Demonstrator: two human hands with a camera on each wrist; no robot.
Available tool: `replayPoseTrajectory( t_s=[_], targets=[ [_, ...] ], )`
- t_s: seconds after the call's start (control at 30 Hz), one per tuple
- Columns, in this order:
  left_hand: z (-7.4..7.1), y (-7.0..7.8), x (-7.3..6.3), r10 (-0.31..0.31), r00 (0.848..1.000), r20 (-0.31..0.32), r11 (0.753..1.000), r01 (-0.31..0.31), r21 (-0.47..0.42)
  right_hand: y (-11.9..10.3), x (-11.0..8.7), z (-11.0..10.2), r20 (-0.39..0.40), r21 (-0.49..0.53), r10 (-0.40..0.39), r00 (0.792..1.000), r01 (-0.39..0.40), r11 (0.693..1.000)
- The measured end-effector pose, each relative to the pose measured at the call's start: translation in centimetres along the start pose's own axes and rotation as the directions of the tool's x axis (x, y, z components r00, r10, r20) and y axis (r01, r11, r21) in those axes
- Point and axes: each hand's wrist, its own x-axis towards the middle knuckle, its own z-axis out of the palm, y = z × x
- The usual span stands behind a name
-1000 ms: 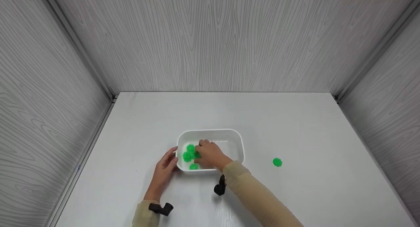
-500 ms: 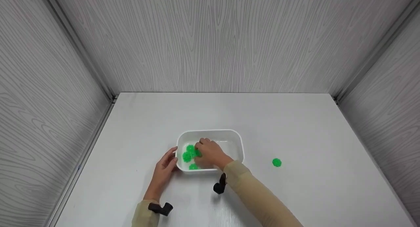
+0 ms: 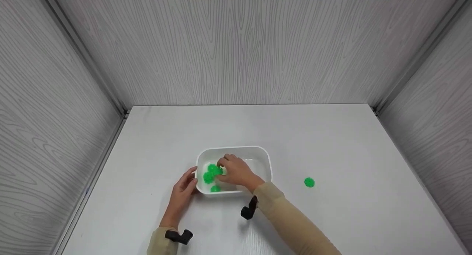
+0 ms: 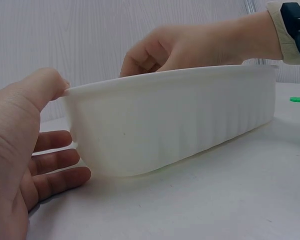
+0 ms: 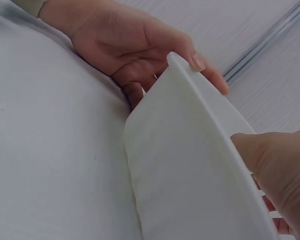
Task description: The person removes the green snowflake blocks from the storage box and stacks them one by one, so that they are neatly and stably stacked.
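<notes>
A white plastic box [image 3: 258, 170] with rounded corners holds several small green scalloped discs [image 3: 208, 178] at its left end. At that end my left hand [image 3: 183, 188] holds the box; in the left wrist view its thumb lies on the rim and its fingers curve beside the outer wall. My right hand [image 3: 238, 172] reaches in over the near rim. Its thumb and index finger pinch a green disc [image 3: 220, 171] beside the other discs. In both wrist views the box wall hides the right fingertips and the discs inside.
One loose green disc [image 3: 309, 182] lies on the white table [image 3: 339, 144] to the right of the box. Grey wood-grain panels [image 3: 236, 48] stand at the back and both sides. Black cameras [image 3: 249, 208] sit on both wrists.
The right fingertips have risen slightly and shifted a little left at the discs, with thumb and index finger showing more clearly. The left hand stays at the box's end.
</notes>
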Motion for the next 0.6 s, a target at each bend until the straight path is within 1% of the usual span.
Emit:
replayPoseTrajectory(
  t_s=[0.1, 0.23, 0.4, 0.6],
  targets=[
    [0.0, 0.0, 0.0, 0.001, 1.0, -0.006, 1.0, -0.001, -0.003, -0.1, -0.4, -0.4, -0.019, 0.048, -0.002, 1.0, 0.003, 0.999],
    [0.1, -0.1, 0.0, 0.004, 1.0, -0.003, 1.0, -0.004, -0.004, 0.2, -1.1, -0.9, -0.081, 0.047, -0.025, 0.996, 0.029, 0.998],
    [0.2, -0.2, 0.0, 0.015, 1.0, -0.005, 1.0, -0.015, 0.009, 0.8, -2.1, -1.5, -0.163, 0.048, -0.056, 0.985, 0.064, 0.997],
    [0.1, -0.3, 0.0, 0.024, 1.0, 0.001, 1.0, -0.024, 0.001, 1.7, -3.1, -2.0, -0.232, 0.085, -0.05, 0.972, 0.071, 0.994]
  ],
)
